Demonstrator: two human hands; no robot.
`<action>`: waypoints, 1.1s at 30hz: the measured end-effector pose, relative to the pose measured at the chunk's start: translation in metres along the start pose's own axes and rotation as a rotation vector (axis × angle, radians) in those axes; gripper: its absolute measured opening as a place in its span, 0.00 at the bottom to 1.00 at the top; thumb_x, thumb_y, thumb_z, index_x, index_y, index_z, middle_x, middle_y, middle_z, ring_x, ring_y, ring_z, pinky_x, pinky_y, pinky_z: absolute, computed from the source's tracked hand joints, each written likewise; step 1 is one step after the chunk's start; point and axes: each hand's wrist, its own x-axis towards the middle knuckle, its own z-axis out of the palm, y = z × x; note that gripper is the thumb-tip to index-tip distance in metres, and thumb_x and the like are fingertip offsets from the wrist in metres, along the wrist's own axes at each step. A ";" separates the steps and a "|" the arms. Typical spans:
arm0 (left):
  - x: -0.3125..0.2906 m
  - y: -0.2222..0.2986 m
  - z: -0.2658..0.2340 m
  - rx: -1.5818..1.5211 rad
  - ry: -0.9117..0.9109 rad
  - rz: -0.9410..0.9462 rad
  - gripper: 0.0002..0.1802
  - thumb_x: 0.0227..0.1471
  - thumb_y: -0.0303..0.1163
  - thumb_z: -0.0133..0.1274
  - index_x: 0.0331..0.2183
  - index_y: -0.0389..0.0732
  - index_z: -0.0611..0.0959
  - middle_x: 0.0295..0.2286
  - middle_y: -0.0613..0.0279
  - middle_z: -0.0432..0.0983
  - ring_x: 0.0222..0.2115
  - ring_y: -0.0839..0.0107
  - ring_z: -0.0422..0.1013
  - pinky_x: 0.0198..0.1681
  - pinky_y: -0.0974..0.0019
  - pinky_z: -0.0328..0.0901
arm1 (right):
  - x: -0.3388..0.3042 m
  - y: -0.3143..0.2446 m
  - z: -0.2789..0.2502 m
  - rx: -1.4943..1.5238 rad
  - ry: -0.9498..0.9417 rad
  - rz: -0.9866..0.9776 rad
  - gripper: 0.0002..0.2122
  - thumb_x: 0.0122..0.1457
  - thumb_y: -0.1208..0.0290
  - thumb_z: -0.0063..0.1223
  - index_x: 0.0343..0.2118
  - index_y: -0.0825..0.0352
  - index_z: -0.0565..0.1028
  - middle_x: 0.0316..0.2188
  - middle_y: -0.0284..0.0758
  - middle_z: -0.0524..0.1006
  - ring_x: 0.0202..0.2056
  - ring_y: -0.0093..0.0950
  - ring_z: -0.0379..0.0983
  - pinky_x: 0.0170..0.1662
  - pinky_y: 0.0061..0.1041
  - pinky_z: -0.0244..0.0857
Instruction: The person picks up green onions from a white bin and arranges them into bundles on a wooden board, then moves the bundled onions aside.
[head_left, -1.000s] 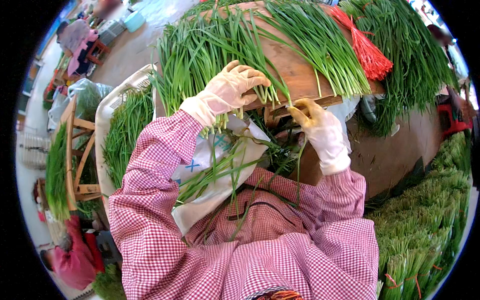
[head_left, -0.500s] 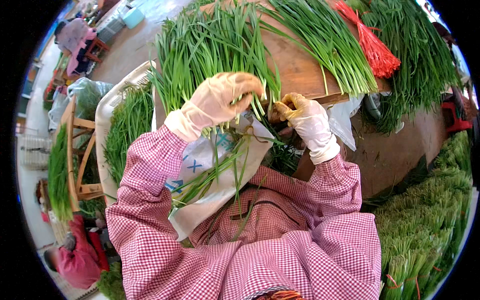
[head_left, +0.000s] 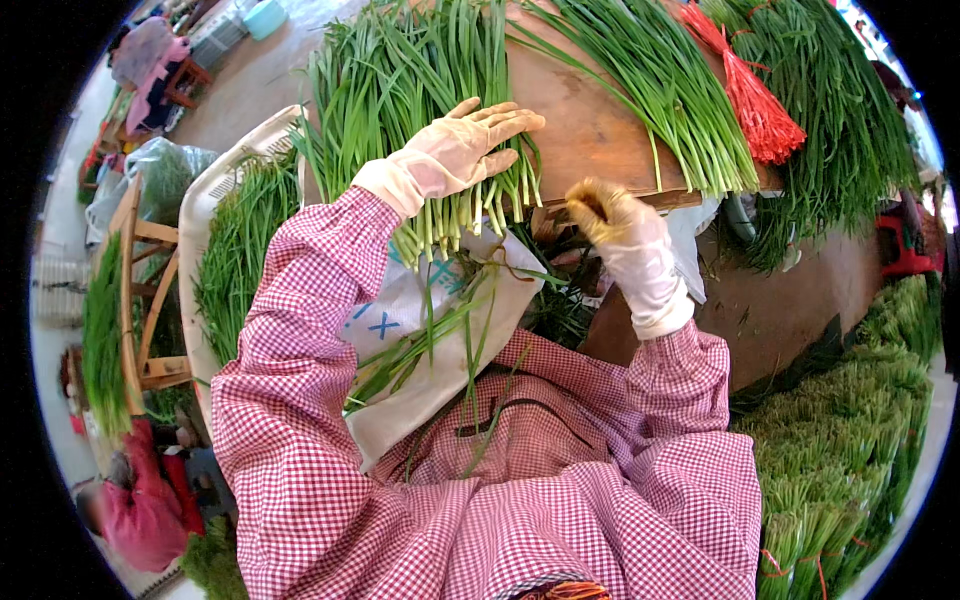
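Note:
My left hand [head_left: 462,150], in a pale stained glove, lies with fingers stretched out over the pale stalk ends of a large pile of garlic chives [head_left: 405,85]. The leaves point away from me, and the cut ends hang over the table's near edge. To the right, my right hand [head_left: 620,220] is raised just off that edge in a matching glove. Its fingers curl round into a ring, and nothing shows inside. A whitish printed sack [head_left: 400,315] lies over my lap below the pile, with loose chive leaves [head_left: 430,345] on it.
A second chive pile [head_left: 650,90] lies on the wooden table [head_left: 580,110], beside red ties [head_left: 750,110]. Dark chives [head_left: 820,130] hang at the far right. Bundled chives [head_left: 840,450] stand lower right. A white crate [head_left: 200,230] and wooden chair [head_left: 150,290] stand left.
My left hand has gone from curled to flat, moving slightly up and right over the stalks. My right hand has drawn away from the stalks to the right, its fingers still curled.

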 end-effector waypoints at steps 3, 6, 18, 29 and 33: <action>0.005 0.000 0.002 0.002 -0.005 0.004 0.24 0.53 0.35 0.39 0.53 0.50 0.58 0.51 0.64 0.58 0.54 0.67 0.52 0.57 0.55 0.42 | 0.025 0.015 0.010 -0.187 0.143 -0.310 0.08 0.47 0.68 0.52 0.33 0.58 0.73 0.32 0.33 0.73 0.31 0.32 0.70 0.32 0.30 0.64; 0.006 -0.002 0.004 0.006 -0.021 -0.011 0.24 0.53 0.36 0.38 0.53 0.49 0.58 0.51 0.63 0.58 0.54 0.67 0.51 0.57 0.56 0.41 | 0.040 0.015 0.021 -0.370 0.104 -0.455 0.09 0.47 0.69 0.51 0.34 0.58 0.73 0.38 0.31 0.71 0.36 0.32 0.68 0.36 0.31 0.62; 0.008 -0.005 0.010 0.088 -0.041 -0.012 0.25 0.55 0.41 0.34 0.54 0.48 0.56 0.53 0.64 0.54 0.55 0.67 0.48 0.58 0.58 0.40 | 0.058 0.025 0.010 -0.525 -0.037 -0.695 0.07 0.44 0.68 0.52 0.28 0.58 0.73 0.42 0.29 0.69 0.45 0.31 0.63 0.49 0.34 0.51; 0.004 -0.002 0.009 0.005 -0.035 -0.036 0.24 0.55 0.42 0.33 0.54 0.52 0.56 0.53 0.64 0.55 0.56 0.67 0.48 0.58 0.57 0.39 | -0.071 -0.046 -0.057 0.328 -1.096 -0.115 0.06 0.48 0.71 0.53 0.27 0.68 0.74 0.20 0.33 0.74 0.23 0.24 0.72 0.29 0.21 0.65; 0.000 -0.002 0.008 0.023 -0.055 -0.064 0.24 0.55 0.43 0.33 0.54 0.52 0.57 0.54 0.65 0.54 0.56 0.68 0.47 0.58 0.58 0.38 | -0.033 -0.054 -0.017 -0.029 -0.306 -0.172 0.08 0.48 0.67 0.53 0.31 0.63 0.73 0.22 0.37 0.74 0.24 0.32 0.73 0.27 0.26 0.66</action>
